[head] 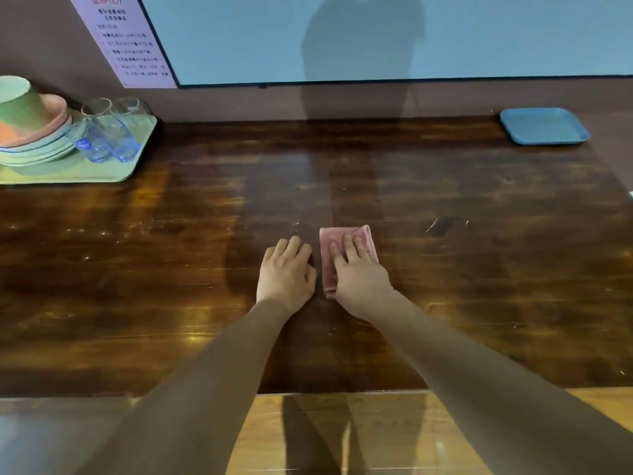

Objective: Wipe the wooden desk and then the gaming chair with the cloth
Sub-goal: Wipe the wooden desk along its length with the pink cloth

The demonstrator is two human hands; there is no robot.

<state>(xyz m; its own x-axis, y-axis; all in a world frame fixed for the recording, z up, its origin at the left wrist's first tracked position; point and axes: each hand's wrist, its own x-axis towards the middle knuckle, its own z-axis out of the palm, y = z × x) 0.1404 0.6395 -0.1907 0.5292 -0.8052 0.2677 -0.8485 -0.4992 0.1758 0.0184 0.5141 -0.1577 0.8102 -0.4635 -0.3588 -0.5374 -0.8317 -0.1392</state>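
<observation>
The folded pink cloth (328,272), soft and light, lies on the middle of the wooden surface (479,269). The right hand (359,279) presses flat on top, likely the best way to slide it. The left hand (286,272) rests beside, holding nothing.

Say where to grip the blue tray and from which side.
Probably pinch the blue tray by its near raised rim, coming from the front: it lies flat on the desk close to the wall, so the far rim is crowded.
</observation>
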